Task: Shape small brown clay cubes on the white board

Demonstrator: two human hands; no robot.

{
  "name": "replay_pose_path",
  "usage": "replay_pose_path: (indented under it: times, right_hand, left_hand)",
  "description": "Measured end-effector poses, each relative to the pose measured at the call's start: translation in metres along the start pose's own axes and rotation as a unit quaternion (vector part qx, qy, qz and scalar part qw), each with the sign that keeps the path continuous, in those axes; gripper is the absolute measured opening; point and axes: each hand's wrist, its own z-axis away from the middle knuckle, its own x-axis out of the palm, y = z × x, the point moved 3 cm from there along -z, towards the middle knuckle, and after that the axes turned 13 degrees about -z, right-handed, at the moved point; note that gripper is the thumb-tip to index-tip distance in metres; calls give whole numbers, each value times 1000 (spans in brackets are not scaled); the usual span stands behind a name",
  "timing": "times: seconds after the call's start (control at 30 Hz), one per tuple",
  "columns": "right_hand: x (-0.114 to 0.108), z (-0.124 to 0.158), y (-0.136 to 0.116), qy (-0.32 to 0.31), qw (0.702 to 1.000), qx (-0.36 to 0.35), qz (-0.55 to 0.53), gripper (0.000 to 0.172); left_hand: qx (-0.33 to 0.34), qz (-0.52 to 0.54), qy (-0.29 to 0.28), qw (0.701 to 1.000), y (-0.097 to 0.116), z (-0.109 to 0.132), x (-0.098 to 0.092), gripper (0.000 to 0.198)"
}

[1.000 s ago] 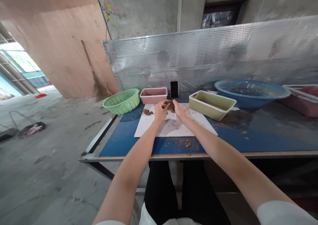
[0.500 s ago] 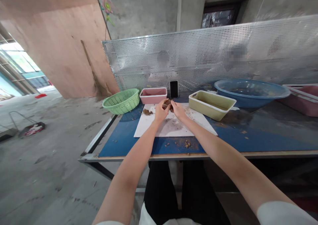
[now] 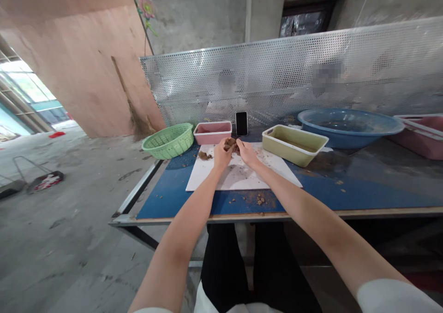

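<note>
Above the white board (image 3: 242, 179), toward its far side, the left hand (image 3: 222, 156) and right hand (image 3: 247, 153) curled round a brown, clay-like lump (image 3: 230, 142), fingers drawn in close. Working it between the fingers looked to be the step in hand; the next move seemed to call for even pressure from both sides, lest bits break off. Another brown piece (image 3: 204, 156) lay on the board, left of the hands. Fingers hid much of the held lump, leaving its shape unclear, and the dusky-pink tub (image 3: 427, 140) was cut off at the right.
</note>
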Motion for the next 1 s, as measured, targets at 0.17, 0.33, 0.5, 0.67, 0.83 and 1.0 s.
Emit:
replay_pose_path:
  times: [0.17,0.33,0.5,0.67,0.83,1.0]
  right_hand:
    - [-1,0,0,3,1000,-6,23,61]
    - [-4,3,-6,21,992,-50,114,56]
    - [-24,-6,-34,81,967,-122,208,46]
    - [-72,-34,-74,104,917,-103,371,43]
    - [-128,-38,-86,48,796,-34,603,53]
    - [-167,-32,-56,-14,772,135,621,76]
  left_hand:
    - [16,-27,15,999,5,0,-4,28]
    - [18,-64,51,996,17,3,-14,23]
    - [-31,-51,138,989,34,8,-26,25]
    - [0,-49,102,994,51,0,-26,23]
    - [124,-65,-17,990,61,-4,-30,28]
    - [160,-40,-22,986,64,6,-50,32]
